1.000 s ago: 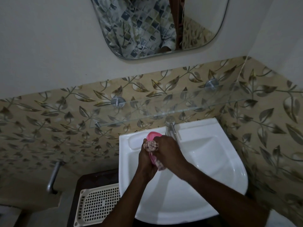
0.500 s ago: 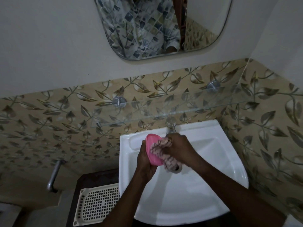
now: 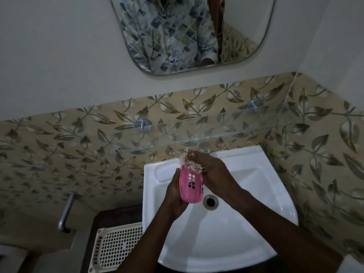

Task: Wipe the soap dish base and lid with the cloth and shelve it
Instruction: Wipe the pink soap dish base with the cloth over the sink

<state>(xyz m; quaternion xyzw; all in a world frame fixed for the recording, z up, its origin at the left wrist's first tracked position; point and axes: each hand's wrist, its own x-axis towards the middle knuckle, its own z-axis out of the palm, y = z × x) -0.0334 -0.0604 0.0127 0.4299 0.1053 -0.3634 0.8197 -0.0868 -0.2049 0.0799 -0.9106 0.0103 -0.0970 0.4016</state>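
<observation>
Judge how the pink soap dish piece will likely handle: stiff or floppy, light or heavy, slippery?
Probably stiff: the soap dish piece holds its moulded shape while the cloth presses its far end. Likely light: the left hand alone grips it over the sink. Its smooth plastic may be slippery if wet.

Corner washbasin under a mirror, leaf tiles around.
White basin point(image 3: 246, 223) at 6 o'clock, its drain point(image 3: 210, 201) near centre, a chrome tap point(image 3: 204, 147) at its far rim. Mirror point(image 3: 177, 36) at 12 o'clock; leaf-patterned tiles point(image 3: 59, 154) from 9 to 3. Cream perforated tray point(image 3: 116, 247) on a dark stand point(image 3: 114, 217) at 7 o'clock, metal bar point(image 3: 66, 212) at 8.
</observation>
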